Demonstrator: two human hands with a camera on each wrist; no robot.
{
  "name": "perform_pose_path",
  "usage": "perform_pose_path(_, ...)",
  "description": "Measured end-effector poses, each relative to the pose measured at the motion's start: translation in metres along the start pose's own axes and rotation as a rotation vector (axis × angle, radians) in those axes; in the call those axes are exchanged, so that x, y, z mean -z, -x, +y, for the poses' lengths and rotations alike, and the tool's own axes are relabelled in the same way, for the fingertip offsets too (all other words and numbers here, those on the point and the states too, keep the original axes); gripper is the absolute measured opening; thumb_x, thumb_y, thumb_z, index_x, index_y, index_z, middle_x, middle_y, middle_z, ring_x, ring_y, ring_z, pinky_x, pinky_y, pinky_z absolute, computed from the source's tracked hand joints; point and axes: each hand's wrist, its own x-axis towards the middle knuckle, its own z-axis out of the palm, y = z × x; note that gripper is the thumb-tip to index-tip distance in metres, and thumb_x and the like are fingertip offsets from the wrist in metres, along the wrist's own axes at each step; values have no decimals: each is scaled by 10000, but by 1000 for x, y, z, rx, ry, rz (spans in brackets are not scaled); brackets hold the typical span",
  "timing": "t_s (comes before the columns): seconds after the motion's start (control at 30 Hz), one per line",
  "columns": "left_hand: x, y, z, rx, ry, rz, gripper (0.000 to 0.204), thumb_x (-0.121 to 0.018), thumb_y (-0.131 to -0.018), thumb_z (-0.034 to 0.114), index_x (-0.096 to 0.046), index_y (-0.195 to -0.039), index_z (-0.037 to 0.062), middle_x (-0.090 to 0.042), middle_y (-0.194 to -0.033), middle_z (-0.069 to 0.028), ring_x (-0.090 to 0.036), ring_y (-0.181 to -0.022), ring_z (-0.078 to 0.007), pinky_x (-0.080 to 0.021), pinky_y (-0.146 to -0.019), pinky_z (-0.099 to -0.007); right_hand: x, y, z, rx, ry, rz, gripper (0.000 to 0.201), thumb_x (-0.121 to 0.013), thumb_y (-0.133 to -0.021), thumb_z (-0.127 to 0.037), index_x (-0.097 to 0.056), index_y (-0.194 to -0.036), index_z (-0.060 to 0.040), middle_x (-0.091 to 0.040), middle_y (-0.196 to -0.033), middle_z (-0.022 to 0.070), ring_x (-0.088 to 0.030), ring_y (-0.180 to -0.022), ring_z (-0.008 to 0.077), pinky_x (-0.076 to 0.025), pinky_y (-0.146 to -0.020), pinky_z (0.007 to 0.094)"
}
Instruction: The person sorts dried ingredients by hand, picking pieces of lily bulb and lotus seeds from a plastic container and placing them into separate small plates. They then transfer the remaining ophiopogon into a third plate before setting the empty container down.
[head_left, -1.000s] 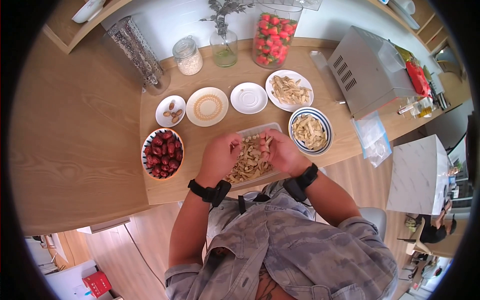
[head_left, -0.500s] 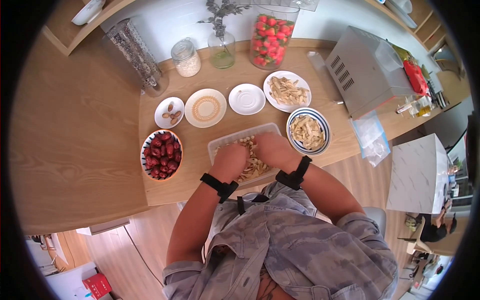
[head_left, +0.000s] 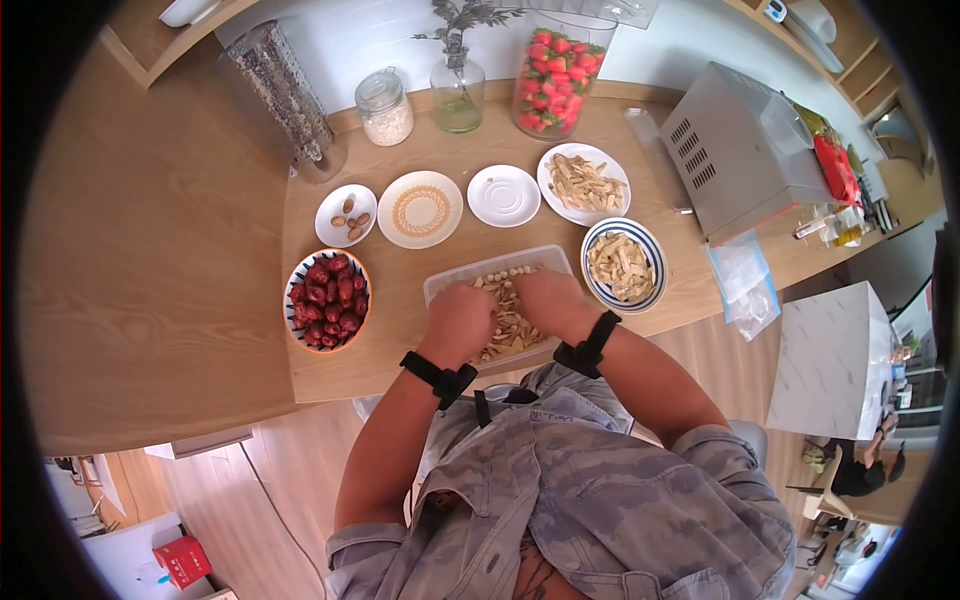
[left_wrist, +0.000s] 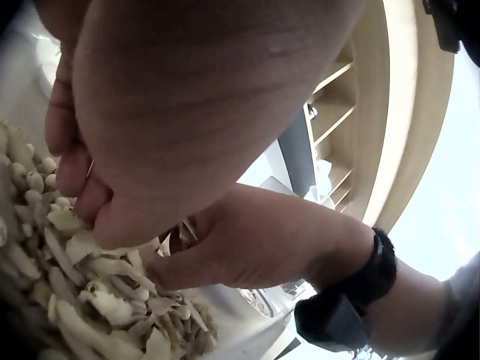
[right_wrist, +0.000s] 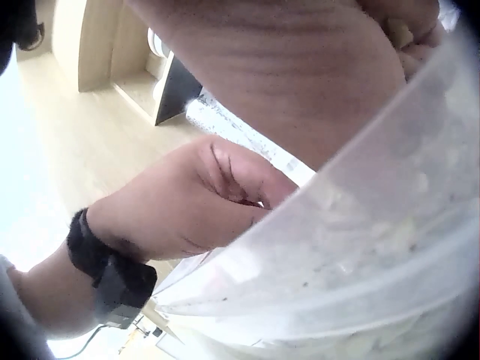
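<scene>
Both hands are down in a clear plastic tub (head_left: pixel 500 259) of pale dried slices (head_left: pixel 512 335) mixed with small round whitish seeds (left_wrist: pixel 34 180). My left hand (head_left: pixel 462 318) is over the tub's left part, its fingers curled low against the pile in the left wrist view; I cannot tell whether they hold a piece. To its right, my right hand (head_left: pixel 552 302) reaches in from the tub's right side. In the right wrist view a small yellowish slice (right_wrist: pixel 400 32) shows between its curled fingers. The tub's cloudy wall hides much of the contents there.
A bowl of red dates (head_left: pixel 328 300) stands left, a striped bowl of pale strips (head_left: pixel 622 266) right. Behind are a plate of nuts (head_left: pixel 346 215), a patterned plate (head_left: pixel 421 209), a white saucer (head_left: pixel 503 196) and a plate of slices (head_left: pixel 585 183). A metal appliance (head_left: pixel 740 150) stands at the right.
A second ago both hands were raised over the tub with the fingertips turned up. They have since lowered into the pile and stayed there. The head view has shifted slightly.
</scene>
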Motion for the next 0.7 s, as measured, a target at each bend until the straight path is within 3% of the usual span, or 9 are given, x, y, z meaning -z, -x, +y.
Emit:
perform_pose_path(0.27, 13, 4, 0, 42, 193, 84, 107, -719, -835, 155, -792, -865, 83, -720, -842, -175, -694, -800, -378, -553, -714, -479, 25, 6, -10, -64, -39, -17, 172, -629, -917, -178, -770, -953, -85, -761, -971, 176, -739, -957, 352, -593, -786, 507)
perform_pose_path(0.37, 25, 6, -5, 79, 338, 117, 113, -749, -855, 150, -794, -915, 66, -725, -855, -182, -708, -757, -342, -553, -689, -416, 21, 9, 5, -3, -263, 139, 185, -677, -922, -239, -755, -973, -79, -755, -972, 180, -730, -942, 373, -572, -778, 524)
perform_pose_path(0.47, 36, 10, -5, 131, 497, 124, 135, -771, -891, 135, -785, -957, 18, -747, -824, -151, -699, -679, -225, -536, -658, -341, 29, 8, 14, 4, -467, 128, 265, -726, -944, -307, -723, -954, -42, -740, -888, 146, -719, -808, 284, -540, -674, 431)
perform_pose_path(0.57, 36, 13, -11, 192, 750, 96, 181, -766, -942, 131, -765, -1021, -32, -749, -824, -72, -644, -692, -106, -510, -646, -281, 36, 11, 14, -219, -1138, -188, 277, -734, -988, -317, -687, -957, -45, -647, -772, 34, -605, -664, 141, -447, -569, 320)
perform_pose_path(0.7, 34, 15, -14, 310, 1114, 3, 217, -747, -981, 131, -744, -1099, -52, -720, -884, 1, -606, -747, -50, -491, -662, -237, 34, 19, 12, -262, -1689, -305, 236, -710, -1029, -294, -642, -1006, -69, -548, -771, -51, -481, -619, 42, -350, -524, 223)
